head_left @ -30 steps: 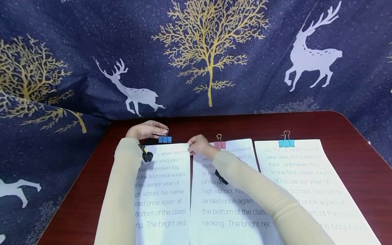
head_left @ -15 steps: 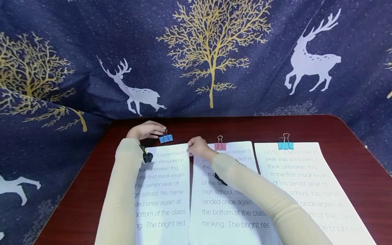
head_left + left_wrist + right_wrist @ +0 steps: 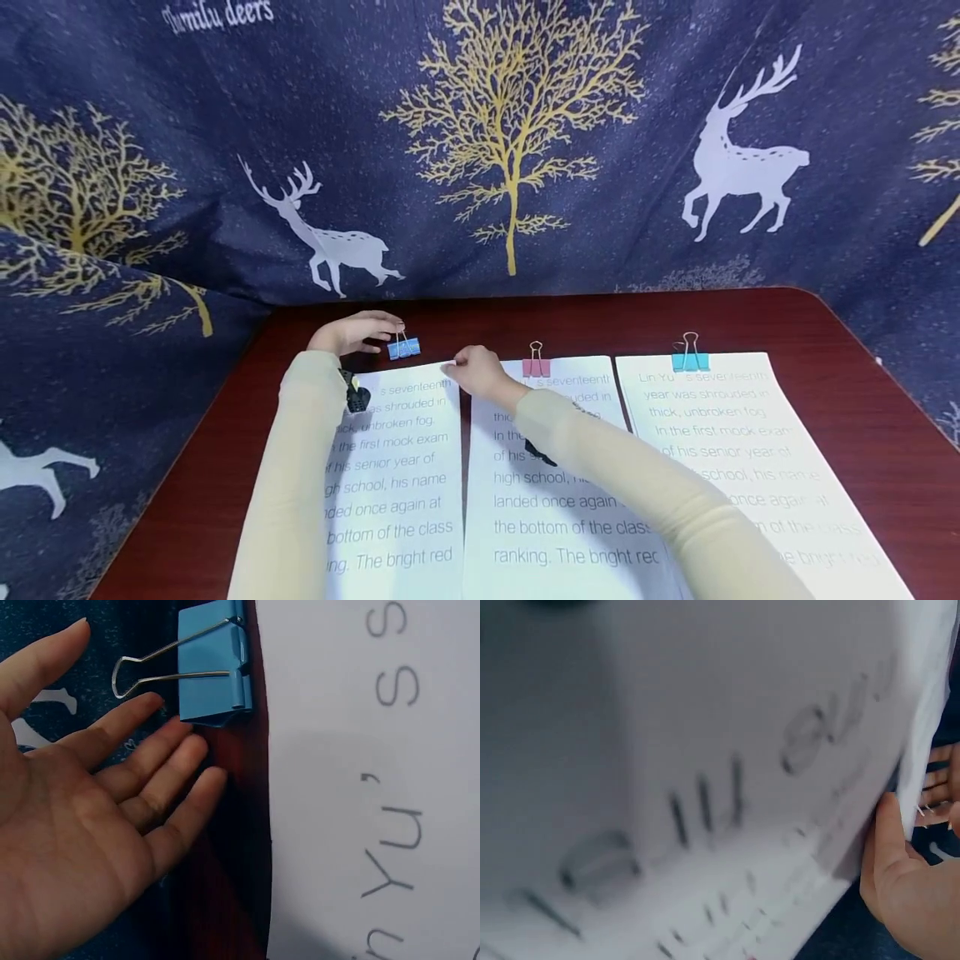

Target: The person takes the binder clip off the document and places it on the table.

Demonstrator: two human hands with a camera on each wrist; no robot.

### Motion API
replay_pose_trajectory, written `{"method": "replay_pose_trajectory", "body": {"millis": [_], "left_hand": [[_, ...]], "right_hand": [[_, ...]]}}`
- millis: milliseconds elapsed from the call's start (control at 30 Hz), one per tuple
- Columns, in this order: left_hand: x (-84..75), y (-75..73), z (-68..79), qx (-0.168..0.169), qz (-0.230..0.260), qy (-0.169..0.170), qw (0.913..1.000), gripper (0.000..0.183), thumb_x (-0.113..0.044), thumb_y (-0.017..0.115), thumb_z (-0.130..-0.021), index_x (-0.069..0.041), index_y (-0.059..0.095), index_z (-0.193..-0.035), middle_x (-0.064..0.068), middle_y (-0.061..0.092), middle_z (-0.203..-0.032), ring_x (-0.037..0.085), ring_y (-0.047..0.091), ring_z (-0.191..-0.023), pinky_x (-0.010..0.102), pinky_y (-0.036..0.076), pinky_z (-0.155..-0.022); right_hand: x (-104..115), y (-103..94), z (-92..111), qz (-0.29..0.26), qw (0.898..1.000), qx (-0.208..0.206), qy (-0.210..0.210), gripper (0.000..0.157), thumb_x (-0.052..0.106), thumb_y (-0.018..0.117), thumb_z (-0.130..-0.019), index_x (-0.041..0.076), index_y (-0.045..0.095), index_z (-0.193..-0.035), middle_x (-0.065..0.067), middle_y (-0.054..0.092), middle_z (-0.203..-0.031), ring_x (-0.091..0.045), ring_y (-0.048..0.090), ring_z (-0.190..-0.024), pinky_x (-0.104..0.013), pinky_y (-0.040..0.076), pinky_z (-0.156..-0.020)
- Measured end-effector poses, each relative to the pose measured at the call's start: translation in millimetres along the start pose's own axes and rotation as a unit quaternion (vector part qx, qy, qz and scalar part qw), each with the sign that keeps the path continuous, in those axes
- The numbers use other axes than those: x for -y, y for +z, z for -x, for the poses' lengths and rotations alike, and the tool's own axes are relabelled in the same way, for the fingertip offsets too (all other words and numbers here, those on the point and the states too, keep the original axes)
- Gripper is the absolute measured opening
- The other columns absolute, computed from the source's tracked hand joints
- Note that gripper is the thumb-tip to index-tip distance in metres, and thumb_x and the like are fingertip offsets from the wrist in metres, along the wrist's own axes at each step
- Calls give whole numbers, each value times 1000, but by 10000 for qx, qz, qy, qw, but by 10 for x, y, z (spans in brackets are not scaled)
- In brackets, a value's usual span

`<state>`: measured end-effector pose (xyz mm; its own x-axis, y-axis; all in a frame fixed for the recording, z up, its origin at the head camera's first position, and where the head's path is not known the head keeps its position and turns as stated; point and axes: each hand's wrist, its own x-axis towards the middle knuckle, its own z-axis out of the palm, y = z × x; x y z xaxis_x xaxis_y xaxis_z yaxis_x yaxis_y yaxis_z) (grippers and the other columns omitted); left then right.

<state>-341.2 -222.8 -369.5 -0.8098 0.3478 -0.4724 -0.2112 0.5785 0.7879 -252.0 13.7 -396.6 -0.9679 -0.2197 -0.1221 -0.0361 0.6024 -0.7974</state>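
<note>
Clip (image 3: 403, 348), blue, sits just off left page (image 3: 390, 500); left hand (image 3: 356, 332) beside it, fingers apart. Right hand (image 3: 482, 373) pinches page corner, presumably for steadying.

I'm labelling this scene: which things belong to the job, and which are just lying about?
Likely in the job:
blue metal binder clip beside the left hand
white printed paper pinched by the right hand

Apparently idle:
pink metal clip on middle white paper
turquoise metal clip on right white paper
</note>
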Motion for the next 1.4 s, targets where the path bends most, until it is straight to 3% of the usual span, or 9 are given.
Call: {"method": "replay_pose_trajectory", "body": {"millis": [133, 233, 400, 467, 567, 700, 833, 1033, 1400], "left_hand": [[-17, 3, 63, -45, -123, 52, 9999, 53, -29, 51, -98, -1, 38, -140, 19, 31, -150, 39, 25, -140, 51, 30, -113], [-67, 9, 119, -161, -209, 187, 9995, 54, -30, 51, -98, 0, 37, -141, 20, 33, -149, 39, 26, -139, 51, 30, -113], [-220, 23, 190, -681, -123, 607, 9958, 50, -26, 51, -97, 3, 40, -137, 22, 37, -144, 40, 31, -136, 51, 32, -111], [-278, 51, 188, -1028, 29, 910, 9905, 47, -23, 51, -97, 5, 42, -134, 24, 40, -141, 39, 34, -135, 51, 33, -110], [-331, 132, 144, -1611, 262, 1432, 9762, 39, -17, 52, -97, 8, 48, -127, 25, 47, -132, 37, 43, -128, 52, 37, -107], [-362, 312, 125, -2018, 323, 1859, 9611, 31, -11, 54, -96, 10, 53, -118, 25, 53, -121, 33, 50, -114, 53, 43, -100], [-404, 508, 186, -1926, 155, 1901, 9626, 28, -12, 55, -96, 7, 56, -116, 23, 56, -118, 31, 52, -109, 49, 47, -96], [-447, 742, 246, -1443, -15, 1864, 9718, 30, -15, 55, -96, 6, 56, -118, 22, 55, -120, 37, 52, -113, 48, 48, -96], [-387, 1085, 259, -851, -520, 1237, 9873, 31, -22, 55, -96, 0, 55, -119, 17, 56, -118, 33, 54, -112, 43, 50, -95]], "right_hand": [[46, -128, 15, -6, 9997, -209, -124, 36, 29, 60, -94, -3, 65, -111, -16, 67, -110, -26, 63, -101, -36, 53, -87], [55, -271, 10, -135, 9993, -320, -156, 33, 27, 61, -93, -3, 65, -107, -16, 68, -107, -27, 64, -99, -36, 53, -86], [61, -511, 5, -291, 9989, -344, -162, 31, 24, 62, -92, -2, 64, -109, -16, 67, -109, -27, 63, -100, -36, 53, -85], [70, -605, 6, -286, 9988, -359, -192, 31, 24, 62, -92, -2, 64, -109, -16, 66, -111, -27, 62, -102, -36, 53, -86], [78, -750, 6, -187, 9986, -432, -258, 31, 23, 62, -92, -2, 64, -110, -17, 65, -112, -28, 61, -104, -37, 52, -88], [52, -938, 29, -33, 9984, -477, -300, 33, 22, 61, -93, -4, 63, -113, -20, 64, -115, -30, 61, -107, -38, 52, -90], [-22, -1103, 66, -111, 9990, -400, -139, 35, 21, 60, -94, -5, 60, -116, -21, 62, -118, -32, 59, -110, -42, 50, -92], [-178, -1225, 66, -114, 9994, -126, 297, 42, 24, 59, -94, -6, 55, -124, -22, 57, -125, -34, 55, -115, -45, 48, -97], [-379, -1198, 39, 401, 9956, 586, 616, 48, 23, 61, -93, -9, 53, -128, -25, 51, -133, -37, 49, -124, -47, 44, -102]]}}
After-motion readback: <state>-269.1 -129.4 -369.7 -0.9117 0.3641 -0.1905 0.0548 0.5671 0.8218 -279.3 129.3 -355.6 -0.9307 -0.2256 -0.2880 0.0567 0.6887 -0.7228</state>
